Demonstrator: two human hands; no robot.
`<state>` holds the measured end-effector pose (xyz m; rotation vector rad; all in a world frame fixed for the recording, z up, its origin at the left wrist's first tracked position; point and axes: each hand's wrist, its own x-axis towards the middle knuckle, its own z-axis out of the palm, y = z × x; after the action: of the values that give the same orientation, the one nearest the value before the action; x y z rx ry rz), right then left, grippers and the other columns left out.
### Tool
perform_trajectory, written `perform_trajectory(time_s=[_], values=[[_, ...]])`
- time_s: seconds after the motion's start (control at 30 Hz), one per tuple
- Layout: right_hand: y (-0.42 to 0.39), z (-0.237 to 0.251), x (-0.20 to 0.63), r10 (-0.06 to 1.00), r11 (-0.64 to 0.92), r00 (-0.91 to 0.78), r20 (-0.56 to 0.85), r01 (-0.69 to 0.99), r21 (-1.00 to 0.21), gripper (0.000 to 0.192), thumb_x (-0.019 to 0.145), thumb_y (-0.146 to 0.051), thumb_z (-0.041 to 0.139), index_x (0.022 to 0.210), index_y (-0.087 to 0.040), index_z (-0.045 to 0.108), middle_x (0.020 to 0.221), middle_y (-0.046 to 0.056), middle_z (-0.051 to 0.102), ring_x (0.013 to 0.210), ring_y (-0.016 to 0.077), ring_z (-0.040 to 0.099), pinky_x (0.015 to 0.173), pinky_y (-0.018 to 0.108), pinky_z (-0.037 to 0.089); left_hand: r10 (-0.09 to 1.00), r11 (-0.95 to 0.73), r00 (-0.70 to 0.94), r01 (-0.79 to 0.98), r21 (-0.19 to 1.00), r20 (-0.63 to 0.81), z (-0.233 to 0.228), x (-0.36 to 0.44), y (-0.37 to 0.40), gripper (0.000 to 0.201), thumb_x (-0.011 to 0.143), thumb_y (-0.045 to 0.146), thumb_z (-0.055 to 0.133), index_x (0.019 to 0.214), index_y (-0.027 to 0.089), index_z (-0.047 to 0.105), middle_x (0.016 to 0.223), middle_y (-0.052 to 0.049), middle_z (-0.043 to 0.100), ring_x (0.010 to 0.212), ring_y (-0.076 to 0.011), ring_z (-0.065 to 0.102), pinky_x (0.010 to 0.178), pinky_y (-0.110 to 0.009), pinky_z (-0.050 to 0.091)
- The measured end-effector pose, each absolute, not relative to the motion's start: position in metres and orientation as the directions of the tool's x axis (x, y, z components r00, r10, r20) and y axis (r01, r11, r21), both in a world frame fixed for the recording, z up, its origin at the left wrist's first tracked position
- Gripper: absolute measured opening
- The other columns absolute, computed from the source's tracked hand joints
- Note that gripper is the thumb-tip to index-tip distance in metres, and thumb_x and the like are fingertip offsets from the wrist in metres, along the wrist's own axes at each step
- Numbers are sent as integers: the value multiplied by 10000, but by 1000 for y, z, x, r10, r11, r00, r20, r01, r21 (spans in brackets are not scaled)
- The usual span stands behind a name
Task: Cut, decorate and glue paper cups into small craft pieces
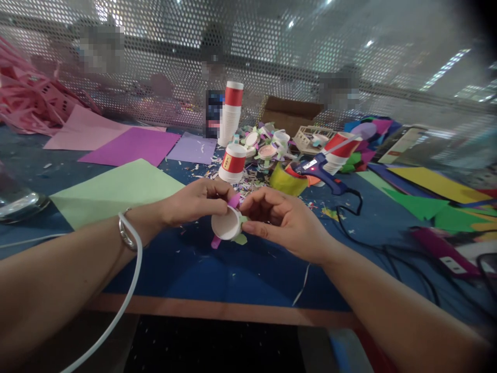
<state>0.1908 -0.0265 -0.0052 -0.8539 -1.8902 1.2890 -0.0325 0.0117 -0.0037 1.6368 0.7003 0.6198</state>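
Between my two hands, above the front of the table, is a round white paper cup bottom (pixel 225 224) with purple and pale green paper pieces on its rim. My left hand (pixel 202 202) grips its upper left edge with thumb and fingers. At its right edge, my right hand (pixel 272 215) pinches a pale green paper piece (pixel 244 221) against the rim; the exact contact is partly hidden by the fingers. Just beyond my hands stands a red and white paper cup (pixel 233 163). Behind it is a pile of similar small paper pieces (pixel 267 145).
A tall cup stack (pixel 232 114) stands at the back. A blue glue gun (pixel 322 168) rests by a yellow roll (pixel 287 178), its cord trailing right. Coloured sheets (pixel 120 186) lie left and more sheets (pixel 423 204) right. A power strip (pixel 446 254) sits front right.
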Motion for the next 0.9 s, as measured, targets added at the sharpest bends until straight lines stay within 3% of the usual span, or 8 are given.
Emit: perform_trajectory(time_s=[0.27, 0.53, 0.9], values=[[-21, -7, 194, 896, 246, -401, 191, 92, -965, 294, 840, -347, 789, 1044, -194, 643, 916, 22, 659, 788, 127, 630, 698, 251, 556, 796, 50, 604, -20, 999, -28, -10, -35, 18, 152, 727, 261, 691, 786, 156, 597, 671, 21, 545, 553, -87, 447, 492, -214, 299], [-17, -10, 196, 921, 186, -353, 164, 28, -982, 304, 877, -355, 756, 1083, -182, 615, 914, 29, 670, 788, 127, 644, 719, 266, 564, 818, 84, 576, -114, 990, -4, -7, -32, 16, 141, 758, 160, 749, 773, 156, 609, 660, 48, 606, 560, -56, 484, 534, -180, 358], [-16, -12, 196, 908, 93, -401, 119, -84, -992, 406, 846, -286, 800, 1168, -181, 576, 870, 3, 665, 744, 105, 637, 684, 232, 535, 803, 7, 596, -32, 999, 14, -4, -30, 12, 131, 781, 155, 740, 793, 141, 610, 779, 11, 656, 729, -93, 590, 668, -204, 442]])
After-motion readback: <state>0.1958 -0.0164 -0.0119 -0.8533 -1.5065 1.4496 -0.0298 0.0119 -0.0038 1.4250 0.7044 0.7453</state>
